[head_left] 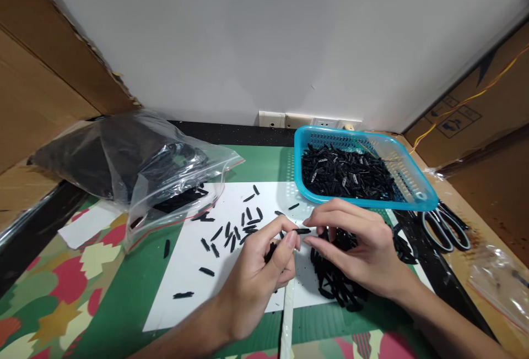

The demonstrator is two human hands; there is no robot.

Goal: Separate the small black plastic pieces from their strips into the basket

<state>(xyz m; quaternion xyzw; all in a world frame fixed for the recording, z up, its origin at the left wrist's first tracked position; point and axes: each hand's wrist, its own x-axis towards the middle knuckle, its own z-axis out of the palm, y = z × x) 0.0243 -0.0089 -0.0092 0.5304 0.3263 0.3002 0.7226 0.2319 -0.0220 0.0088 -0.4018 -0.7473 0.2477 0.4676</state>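
My left hand (264,271) is closed, pinching a small black plastic strip (303,231) between thumb and forefinger. More black pieces show partly inside its curled fingers. My right hand (359,243) is just to the right, thumb and forefinger apart on either side of the strip's free end, without visibly gripping it. Beneath the right hand lies a pile of black pieces (341,287), partly hidden by it. Several loose black strips (233,235) are scattered over the white sheet (173,309) left of my hands.
A blue basket (417,205) of black pieces stands behind my right hand, with scissors (442,232) beside it. At the left is a clear zip bag (144,161) filled with black material. Wall sockets (297,121) line the back; a white strip (287,320) lies in front.
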